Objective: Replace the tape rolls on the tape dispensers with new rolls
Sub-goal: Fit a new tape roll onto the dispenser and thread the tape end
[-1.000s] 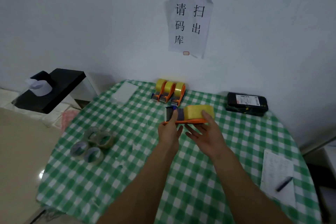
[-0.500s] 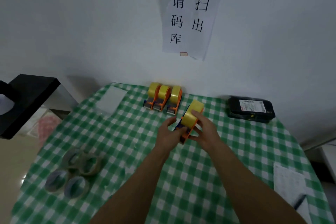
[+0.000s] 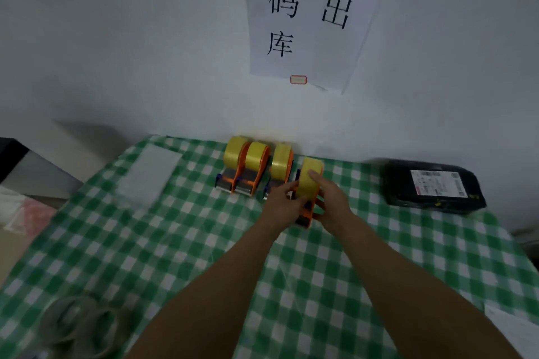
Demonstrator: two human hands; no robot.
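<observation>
The fingers (image 3: 316, 176) of the right hand (image 3: 332, 201) were curled over the top and right side of a yellow tape roll (image 3: 310, 181), clasping it. The left hand (image 3: 281, 204) pressed against the roll's left side, its fingers wrapped narrow around the orange tape dispenser (image 3: 306, 213) that carried the roll. Both hands held this one dispenser between them, low over the bench (image 3: 204, 242); contact with the bench could not be determined.

Just left of the held dispenser, three more orange dispensers (image 3: 253, 169) stood side by side, each loaded with a yellow roll, backed against the wall. Well to the right of the held dispenser lay a black parcel (image 3: 434, 188) with a white label. Far left of it, a pale translucent sheet (image 3: 151, 172) lay flat on the green checked cloth. Well below and left of the held dispenser, at the bench's near edge, lay several clear, near-empty tape rolls (image 3: 84, 326), blurred. Above the dispensers a paper notice (image 3: 309, 17) hung on the wall.
</observation>
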